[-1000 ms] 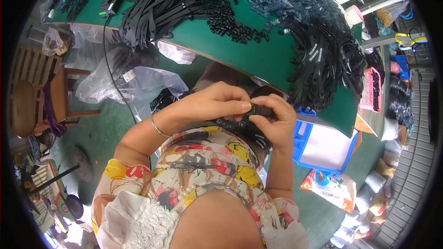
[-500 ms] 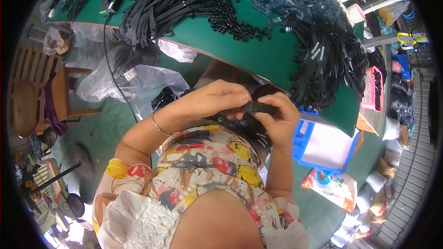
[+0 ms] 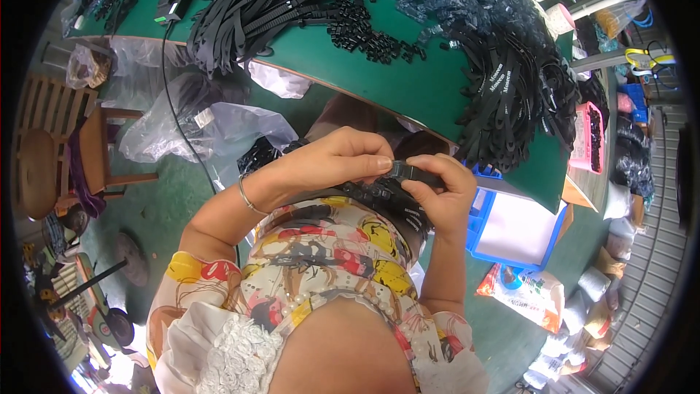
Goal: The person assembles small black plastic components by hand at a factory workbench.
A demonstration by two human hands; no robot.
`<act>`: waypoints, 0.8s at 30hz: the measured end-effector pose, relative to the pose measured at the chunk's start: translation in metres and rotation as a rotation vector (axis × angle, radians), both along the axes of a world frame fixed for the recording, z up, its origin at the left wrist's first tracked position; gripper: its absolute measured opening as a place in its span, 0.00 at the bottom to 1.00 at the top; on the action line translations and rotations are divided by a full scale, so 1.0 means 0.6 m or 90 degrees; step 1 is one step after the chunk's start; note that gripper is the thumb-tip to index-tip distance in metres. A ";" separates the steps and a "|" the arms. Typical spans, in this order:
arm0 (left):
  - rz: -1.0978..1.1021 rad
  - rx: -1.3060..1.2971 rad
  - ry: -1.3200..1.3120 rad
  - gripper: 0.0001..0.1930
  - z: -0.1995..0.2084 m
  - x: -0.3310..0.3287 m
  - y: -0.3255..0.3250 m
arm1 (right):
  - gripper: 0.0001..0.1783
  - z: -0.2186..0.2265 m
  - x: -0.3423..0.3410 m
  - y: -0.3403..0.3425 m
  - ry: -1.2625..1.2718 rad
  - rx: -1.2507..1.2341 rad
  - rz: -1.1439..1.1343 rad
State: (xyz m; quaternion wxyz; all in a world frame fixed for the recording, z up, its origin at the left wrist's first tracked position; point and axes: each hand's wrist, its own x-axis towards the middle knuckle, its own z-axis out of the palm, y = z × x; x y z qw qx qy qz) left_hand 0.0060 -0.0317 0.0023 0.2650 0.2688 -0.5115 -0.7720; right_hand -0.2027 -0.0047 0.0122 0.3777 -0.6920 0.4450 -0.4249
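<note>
Above my lap, a black plastic buckle (image 3: 402, 170) on a black strap is pinched between both hands. My left hand (image 3: 354, 157) holds the buckle's left end, thumb and fingertips pressed together. My right hand (image 3: 448, 182) grips the strap side, thumb below and index finger above. Beneath the hands, more black straps and buckle pieces (image 3: 375, 193) rest on my lap. The fingers partly hide how the strap and buckle fit together.
The green table (image 3: 430, 87) carries a bundle of black straps (image 3: 251, 11), small black plastic pieces (image 3: 364, 33), clear dark pieces (image 3: 452, 0) and printed black straps (image 3: 503, 102). A blue-rimmed bin (image 3: 514, 230) stands right of me. A black cable (image 3: 171, 95) hangs at the left.
My right hand has shifted slightly down, and the buckle is now more visible between the hands. My left fingers have closed up against the buckle's end.
</note>
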 end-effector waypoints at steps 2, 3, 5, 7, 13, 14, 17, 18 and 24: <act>0.000 -0.008 0.002 0.12 -0.001 0.000 -0.002 | 0.15 -0.004 0.001 -0.002 -0.030 -0.031 0.004; -0.006 -0.008 -0.008 0.12 -0.002 0.002 -0.003 | 0.15 -0.005 0.002 -0.002 -0.030 -0.031 0.004; -0.011 -0.009 -0.017 0.12 -0.003 0.003 -0.006 | 0.15 -0.004 0.003 -0.005 -0.024 -0.031 0.002; -0.026 -0.015 -0.052 0.13 -0.005 0.003 -0.009 | 0.15 -0.001 0.003 -0.004 -0.005 -0.011 -0.003; -0.015 -0.288 -0.167 0.13 -0.019 0.033 -0.017 | 0.14 0.013 -0.023 0.025 0.127 0.070 -0.055; -0.016 -0.297 -0.164 0.13 -0.023 0.047 -0.016 | 0.14 0.013 -0.030 0.035 0.159 0.091 -0.068; -0.104 -0.307 -0.331 0.12 -0.058 0.091 -0.006 | 0.16 -0.020 -0.062 0.063 0.158 0.160 -0.033; -0.120 -0.306 -0.353 0.12 -0.094 0.101 0.005 | 0.17 -0.048 -0.073 0.073 0.139 0.202 0.004; -0.074 -0.308 -0.561 0.14 -0.204 0.123 0.055 | 0.18 -0.096 -0.074 0.094 0.336 0.148 0.120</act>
